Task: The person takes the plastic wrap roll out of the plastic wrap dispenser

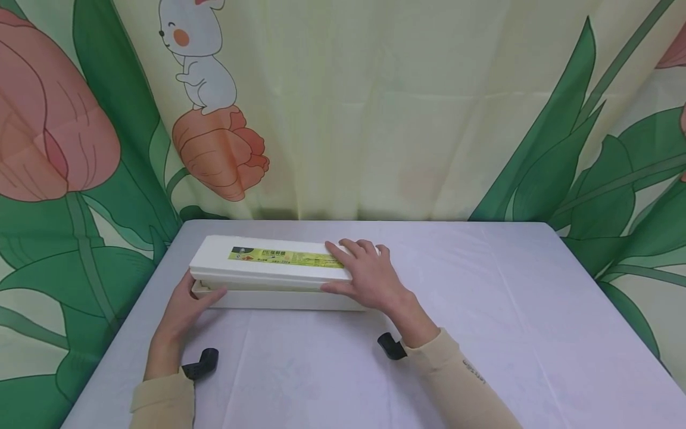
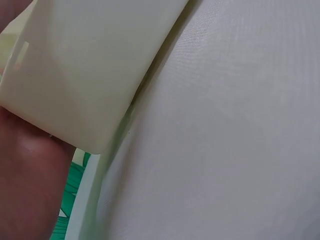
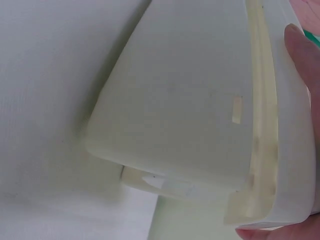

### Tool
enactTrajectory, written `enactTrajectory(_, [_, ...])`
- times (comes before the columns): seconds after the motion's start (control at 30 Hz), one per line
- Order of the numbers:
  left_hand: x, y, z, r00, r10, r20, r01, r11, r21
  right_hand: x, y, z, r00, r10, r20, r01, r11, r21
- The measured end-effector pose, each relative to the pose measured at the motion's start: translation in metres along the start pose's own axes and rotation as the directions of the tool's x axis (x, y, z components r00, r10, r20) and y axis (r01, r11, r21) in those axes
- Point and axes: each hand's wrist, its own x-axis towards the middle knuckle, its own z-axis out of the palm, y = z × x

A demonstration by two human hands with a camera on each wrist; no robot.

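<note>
Bearings run from the middle of the box, with twelve toward the curtain. Nearest, at seven and four o'clock, two beige cloth sleeves enter; small print on the right one is too fine to read. A smooth black device sits by the left wrist, another by the right. The left hand, at eight o'clock, grips the box's end, thumb on the near side and fingers mostly hidden behind. The right hand, at three o'clock, clasps the lid, fingers spread apart across its top and thumb at its near edge. The long, rectangular box stands on the table: a smooth, matt white base with rounded corners, its wall bearing a small rectangular slot, and a white lid riding above it, a ribbed cream strip showing between them. A yellow-green label on the lid reads "PE保鲜膜"; its smaller print is illegible. The contents are not visible. Beneath lies a white, lightly creased tablecloth. Farthest hangs a softly folded cream curtain, printed with a pink tulip at ten o'clock, a white rabbit at eleven and green leaves at two.
</note>
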Motion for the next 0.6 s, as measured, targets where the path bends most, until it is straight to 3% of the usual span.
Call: enactTrajectory(0.6, [0.008, 0.01, 0.004, 0.999, -0.017, -0.039, 0.021, 0.995, 0.096, -0.012, 0.014, -0.01, 0.998, 0.041, -0.039, -0.041, 0.999, 0.01])
